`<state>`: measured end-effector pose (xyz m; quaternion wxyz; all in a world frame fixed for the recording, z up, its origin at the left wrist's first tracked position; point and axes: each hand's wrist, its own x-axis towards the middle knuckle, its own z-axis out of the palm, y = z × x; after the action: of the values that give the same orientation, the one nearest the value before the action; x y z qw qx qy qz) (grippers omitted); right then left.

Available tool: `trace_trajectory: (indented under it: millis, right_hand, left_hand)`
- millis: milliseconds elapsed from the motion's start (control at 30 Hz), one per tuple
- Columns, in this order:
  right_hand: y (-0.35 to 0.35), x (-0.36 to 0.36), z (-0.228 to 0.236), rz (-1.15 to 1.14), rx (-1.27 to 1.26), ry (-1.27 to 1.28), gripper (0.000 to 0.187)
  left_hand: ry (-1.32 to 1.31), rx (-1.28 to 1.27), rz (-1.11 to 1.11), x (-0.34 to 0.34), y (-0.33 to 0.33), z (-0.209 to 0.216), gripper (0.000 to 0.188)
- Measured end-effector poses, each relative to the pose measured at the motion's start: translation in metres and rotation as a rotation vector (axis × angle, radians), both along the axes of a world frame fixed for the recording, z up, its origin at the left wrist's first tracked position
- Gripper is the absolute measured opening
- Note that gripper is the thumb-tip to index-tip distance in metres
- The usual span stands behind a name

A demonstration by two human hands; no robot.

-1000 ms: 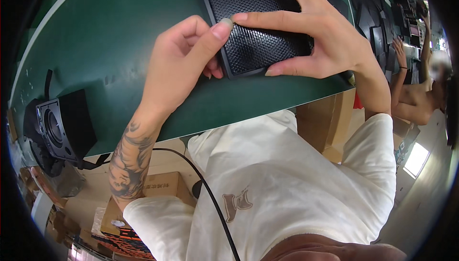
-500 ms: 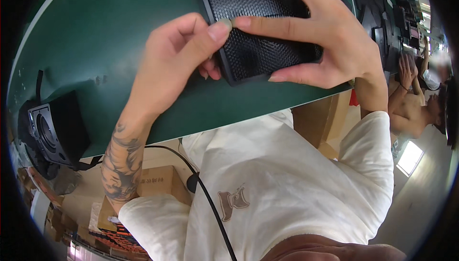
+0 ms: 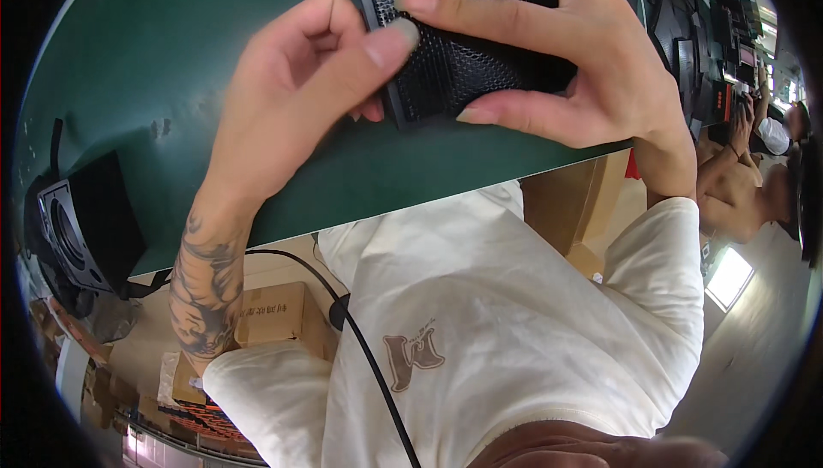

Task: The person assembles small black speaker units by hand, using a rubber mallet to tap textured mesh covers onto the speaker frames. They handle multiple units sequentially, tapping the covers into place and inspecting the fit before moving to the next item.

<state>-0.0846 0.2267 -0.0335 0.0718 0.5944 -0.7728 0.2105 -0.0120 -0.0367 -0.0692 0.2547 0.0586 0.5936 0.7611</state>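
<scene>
A black speaker [image 3: 480, 69] with a textured mesh front lies on the green table at the top of the view, its far part cut off by the picture's edge. My left hand [image 3: 296, 82] is at its left edge, thumb pressed on the mesh and fingers curled down beside the frame; some fingertips are hidden. Spread across the speaker from the right, my right hand [image 3: 591, 65] has its index fingertip on the mesh just beyond the left thumb. The right thumb lies along the near side of the speaker.
Near the green table's [image 3: 163, 185] left end stands another black speaker [image 3: 90, 224] with a round cone. A black cable [image 3: 364, 339] crosses in front of my shirt. Cardboard boxes [image 3: 274, 314] sit below the table. Black parts [image 3: 677, 39] and another person [image 3: 741, 185] are at the right.
The right index fingertip has moved apart from the left thumb, toward the far side. My left hand and the speaker have shifted slightly upward in view, and the right thumb has slid leftward.
</scene>
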Motion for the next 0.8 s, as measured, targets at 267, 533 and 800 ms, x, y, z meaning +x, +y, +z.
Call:
trace_trajectory:
  millis: [267,533,800]
  right_hand:
    - [-0.02,0.024,0.053,-0.09,0.221,-0.152,0.053]
    - [-0.016,0.018,0.04,-0.024,0.114,-0.07,0.051]
    - [-0.018,0.019,0.038,-0.04,0.13,-0.001,0.05]
  left_hand:
    - [-0.206,0.22,0.052,-0.014,-0.006,-0.002,0.053]
    - [-0.122,-0.299,0.169,-0.039,0.004,0.016,0.071]
    - [-0.034,-0.304,0.227,-0.035,0.002,0.001,0.063]
